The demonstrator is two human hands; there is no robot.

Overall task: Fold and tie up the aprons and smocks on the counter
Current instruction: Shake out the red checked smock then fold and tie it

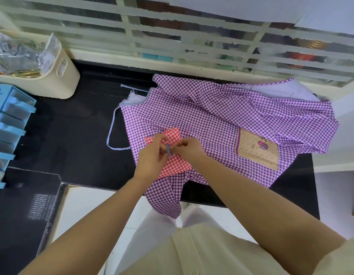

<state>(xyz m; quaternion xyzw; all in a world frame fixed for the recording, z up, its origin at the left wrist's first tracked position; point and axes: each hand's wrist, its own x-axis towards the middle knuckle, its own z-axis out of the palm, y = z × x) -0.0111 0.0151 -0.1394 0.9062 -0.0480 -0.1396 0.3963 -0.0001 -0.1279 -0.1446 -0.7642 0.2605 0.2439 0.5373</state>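
Head view: striped tie [169, 152] pinched over a folded red gingham apron [179, 164].
Left hand [150, 155] and right hand [190, 148] each gripped it; the apron showed at 12 and 5 o'clock.

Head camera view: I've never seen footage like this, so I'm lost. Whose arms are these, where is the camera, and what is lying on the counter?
There is no machine here. The camera sits on a person's head and looks down, so the two arms are that person's own. The left hand and right hand both pinch a striped tie over a small folded red checked bundle. That bundle lies on a large purple checked apron, which is spread on the black counter with one corner hanging over the front edge. The apron has a tan pocket. To the left stand a cream bin and a blue drawer unit.
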